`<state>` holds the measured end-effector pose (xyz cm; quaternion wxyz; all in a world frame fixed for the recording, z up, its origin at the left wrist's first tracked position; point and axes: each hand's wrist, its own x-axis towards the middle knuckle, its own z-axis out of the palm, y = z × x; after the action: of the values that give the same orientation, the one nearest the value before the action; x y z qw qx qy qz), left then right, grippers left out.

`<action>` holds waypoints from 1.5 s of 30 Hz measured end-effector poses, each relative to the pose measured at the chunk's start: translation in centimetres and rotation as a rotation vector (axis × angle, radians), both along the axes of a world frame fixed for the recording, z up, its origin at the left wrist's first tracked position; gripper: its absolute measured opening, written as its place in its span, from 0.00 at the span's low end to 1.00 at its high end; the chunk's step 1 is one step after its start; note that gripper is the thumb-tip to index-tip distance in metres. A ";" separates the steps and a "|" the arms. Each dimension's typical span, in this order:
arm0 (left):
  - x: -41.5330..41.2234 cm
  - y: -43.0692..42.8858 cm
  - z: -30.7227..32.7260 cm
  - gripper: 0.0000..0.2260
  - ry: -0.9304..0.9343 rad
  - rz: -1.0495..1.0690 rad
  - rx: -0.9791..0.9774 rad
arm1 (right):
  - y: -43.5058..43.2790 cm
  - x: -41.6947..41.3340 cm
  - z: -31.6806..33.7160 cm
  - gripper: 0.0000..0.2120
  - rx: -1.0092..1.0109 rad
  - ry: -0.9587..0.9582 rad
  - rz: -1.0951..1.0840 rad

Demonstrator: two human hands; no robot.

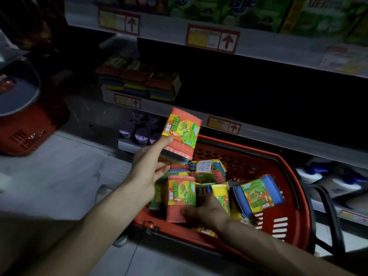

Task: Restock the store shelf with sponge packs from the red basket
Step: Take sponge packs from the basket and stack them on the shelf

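Note:
A red basket [264,160] stands on the floor against the shelving, holding several sponge packs. My left hand [147,166] holds one orange sponge pack [182,132] with a green and yellow label, lifted above the basket's left rim. My right hand [207,211] reaches down into the basket, its fingers curled around another orange pack [180,193] that stands among the others. A blue pack [258,193] lies tilted at the right of the basket. Stacked sponge packs [139,80] sit in a cardboard tray on the middle shelf.
To the right of the stacked packs, the middle shelf [258,92] is dark. A second red basket [29,128] sits on the floor at far left. Purple items [139,130] fill the low shelf. Green boxes [249,12] line the top shelf.

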<state>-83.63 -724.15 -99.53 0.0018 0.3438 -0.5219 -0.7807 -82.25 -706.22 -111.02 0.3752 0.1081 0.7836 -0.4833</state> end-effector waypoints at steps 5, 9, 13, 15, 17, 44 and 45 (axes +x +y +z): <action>0.6 -0.7 -0.1 0.26 -0.036 0.037 -0.005 | -0.7 0.0 0.4 0.21 -0.032 -0.097 0.045; 0.9 -0.8 0.1 0.22 -0.039 0.055 0.012 | -1.3 0.9 -0.2 0.27 -0.103 -0.076 -0.069; 0.8 -0.8 0.4 0.23 -0.038 0.067 0.006 | -2.1 0.5 -0.2 0.46 -0.192 -0.207 -0.138; 0.6 -0.9 0.5 0.23 -0.037 0.083 0.003 | -2.1 0.0 -0.8 0.51 -0.209 -0.209 -0.138; 0.4 -1.0 0.7 0.21 -0.030 0.095 0.005 | -2.4 -0.3 -0.7 0.51 -0.210 -0.186 -0.132; -1.2 2.4 1.0 0.17 0.078 0.068 -0.012 | 9.0 -6.6 14.0 0.25 -0.030 0.866 0.048; -1.3 2.7 1.0 0.15 0.083 0.046 -0.019 | 8.9 -6.8 14.2 0.27 -0.008 0.888 0.064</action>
<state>-84.94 -721.41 -98.55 0.0446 0.3228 -0.5209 -0.7890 -89.10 -697.29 -96.87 0.0175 -0.1355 0.8697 -0.4743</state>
